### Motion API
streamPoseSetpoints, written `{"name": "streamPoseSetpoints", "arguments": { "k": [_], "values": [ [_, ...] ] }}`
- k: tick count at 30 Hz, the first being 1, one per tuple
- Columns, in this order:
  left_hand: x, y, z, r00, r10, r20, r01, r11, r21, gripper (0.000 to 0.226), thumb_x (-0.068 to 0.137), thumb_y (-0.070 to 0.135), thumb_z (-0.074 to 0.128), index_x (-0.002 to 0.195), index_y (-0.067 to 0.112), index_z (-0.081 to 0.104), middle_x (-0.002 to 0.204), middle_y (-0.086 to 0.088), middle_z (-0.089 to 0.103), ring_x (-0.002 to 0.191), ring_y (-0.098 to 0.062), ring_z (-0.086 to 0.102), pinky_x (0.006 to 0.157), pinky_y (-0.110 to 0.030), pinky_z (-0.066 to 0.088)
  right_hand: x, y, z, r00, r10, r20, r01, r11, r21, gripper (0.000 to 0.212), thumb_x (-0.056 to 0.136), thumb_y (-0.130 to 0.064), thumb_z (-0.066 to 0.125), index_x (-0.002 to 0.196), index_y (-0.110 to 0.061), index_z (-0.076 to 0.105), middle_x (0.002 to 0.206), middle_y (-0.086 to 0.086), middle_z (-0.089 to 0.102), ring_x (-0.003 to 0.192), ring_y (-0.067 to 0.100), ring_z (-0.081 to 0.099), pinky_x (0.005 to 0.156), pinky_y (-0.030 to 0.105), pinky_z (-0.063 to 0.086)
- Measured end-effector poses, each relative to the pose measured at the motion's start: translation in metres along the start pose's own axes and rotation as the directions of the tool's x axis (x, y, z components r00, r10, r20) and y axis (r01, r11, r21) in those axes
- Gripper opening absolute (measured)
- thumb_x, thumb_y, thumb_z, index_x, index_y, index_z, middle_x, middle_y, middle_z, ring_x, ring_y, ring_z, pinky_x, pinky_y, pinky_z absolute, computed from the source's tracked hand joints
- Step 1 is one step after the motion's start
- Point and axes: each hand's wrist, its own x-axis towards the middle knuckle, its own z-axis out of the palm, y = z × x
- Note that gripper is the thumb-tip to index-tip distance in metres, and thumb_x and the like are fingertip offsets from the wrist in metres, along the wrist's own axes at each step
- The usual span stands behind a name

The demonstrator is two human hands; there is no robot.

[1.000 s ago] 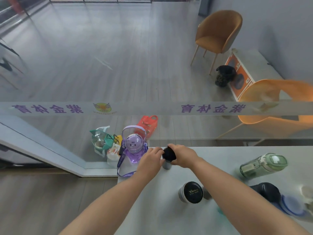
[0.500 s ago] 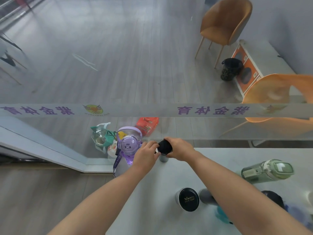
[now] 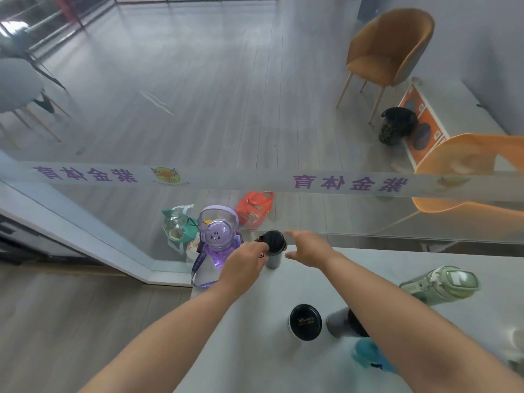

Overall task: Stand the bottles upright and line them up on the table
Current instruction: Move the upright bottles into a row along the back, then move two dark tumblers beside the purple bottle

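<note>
A grey bottle with a black cap (image 3: 274, 246) stands upright at the far left edge of the white table (image 3: 255, 336), next to an upright purple bottle with a domed lid and strap (image 3: 217, 245). My left hand (image 3: 246, 260) touches the grey bottle's left side with its fingertips. My right hand (image 3: 307, 248) hovers just right of it, fingers spread, holding nothing. A pale green bottle (image 3: 441, 283) lies on its side at the right. A black-lidded cup (image 3: 305, 321) stands near the front, with a grey bottle (image 3: 340, 321) and a blue one (image 3: 368, 354) partly hidden under my right arm.
A glass partition with a frosted lettered band (image 3: 255, 180) runs along the table's far edge. Behind it, bags (image 3: 255, 207) sit on the floor. An orange chair (image 3: 465, 177) stands at the right, a brown chair (image 3: 391, 49) farther back.
My right hand has let go of the black cap and opened, moving slightly right. The grey bottle now stands by itself beside the purple one. The camera has tilted slightly.
</note>
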Motion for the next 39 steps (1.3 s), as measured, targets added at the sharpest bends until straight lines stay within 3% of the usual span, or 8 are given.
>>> {"name": "streamPoseSetpoints", "arguments": {
  "k": [3,5,9,12,15,21,30,39],
  "values": [
    [-0.014,0.019,-0.001,0.990,0.059,0.125,-0.067,0.996,0.055,0.010,0.095,0.022,0.059,0.099,0.015,0.063,0.086,-0.009,0.066,0.081,-0.032,0.060,0.064,-0.039,0.045,-0.031,0.011,-0.007,0.998,0.064,0.017,-0.065,0.997,0.031,0.021,0.097,-0.027,0.054,0.091,-0.014,0.070,0.095,0.010,0.070,0.092,0.031,0.064,0.077,0.037,0.052],
    [-0.024,0.032,0.002,0.974,0.106,0.199,-0.120,0.991,0.058,0.014,0.098,0.024,0.052,0.105,0.017,0.062,0.093,-0.008,0.068,0.086,-0.030,0.061,0.067,-0.036,0.045,-0.055,0.016,-0.006,0.993,0.117,0.015,-0.118,0.992,0.039,0.031,0.094,-0.020,0.045,0.064,-0.012,0.051,0.070,0.008,0.055,0.070,0.028,0.051,0.060,0.034,0.039],
    [-0.055,0.048,0.008,0.917,0.187,0.352,-0.189,0.982,-0.027,0.023,0.094,0.035,0.050,0.116,0.028,0.055,0.115,0.005,0.063,0.098,-0.017,0.058,0.081,-0.036,0.051,-0.107,0.018,0.011,0.985,0.142,0.098,-0.142,0.990,-0.002,0.030,0.093,-0.021,0.044,0.106,-0.018,0.070,0.113,0.001,0.070,0.102,0.024,0.063,0.091,0.038,0.052],
    [-0.081,0.049,0.017,0.882,0.260,0.392,-0.295,0.955,0.029,0.043,0.087,0.051,0.057,0.124,0.030,0.049,0.124,0.007,0.052,0.110,-0.014,0.047,0.084,-0.034,0.049,-0.133,0.016,0.032,0.983,0.122,0.139,-0.110,0.989,-0.094,0.050,0.089,-0.042,0.058,0.138,-0.032,0.052,0.129,-0.009,0.064,0.122,0.020,0.053,0.104,0.036,0.041],
    [-0.101,0.047,0.029,0.889,0.279,0.363,-0.333,0.939,0.092,0.050,0.084,0.050,0.062,0.126,0.027,0.049,0.126,0.004,0.049,0.112,-0.019,0.045,0.081,-0.034,0.048,-0.145,0.006,0.053,0.993,0.030,0.113,0.008,0.945,-0.328,0.060,0.077,-0.058,0.062,0.131,-0.033,0.051,0.118,-0.003,0.066,0.118,0.025,0.044,0.095,0.041,0.030],
    [-0.113,0.058,0.045,0.937,0.216,0.275,-0.261,0.955,0.140,0.047,0.084,0.039,0.065,0.127,0.024,0.053,0.120,0.000,0.057,0.106,-0.025,0.049,0.083,-0.038,0.048,-0.144,0.001,0.076,0.995,-0.048,0.085,0.084,0.869,-0.488,0.059,0.079,-0.051,0.071,0.123,-0.019,0.049,0.121,0.006,0.062,0.117,0.029,0.045,0.097,0.044,0.030],
    [-0.065,0.081,0.061,0.966,0.140,0.218,-0.183,0.965,0.189,0.041,0.087,0.032,0.066,0.125,0.022,0.054,0.119,0.001,0.058,0.107,-0.025,0.050,0.086,-0.036,0.047,-0.104,0.036,0.038,0.993,-0.111,0.047,0.120,0.866,-0.485,0.056,0.077,-0.049,0.075,0.120,-0.020,0.053,0.118,0.004,0.065,0.113,0.028,0.049,0.093,0.040,0.035],
    [0.007,0.104,0.077,0.979,0.047,0.196,-0.102,0.954,0.281,0.039,0.087,0.032,0.066,0.123,0.021,0.056,0.117,0.001,0.062,0.108,-0.026,0.054,0.083,-0.037,0.048,-0.054,0.091,0.001,0.987,-0.161,-0.026,0.139,0.915,-0.378,0.067,0.076,-0.048,0.077,0.131,-0.022,0.050,0.126,0.002,0.065,0.120,0.028,0.049,0.108,0.040,0.030]
  ]
}}
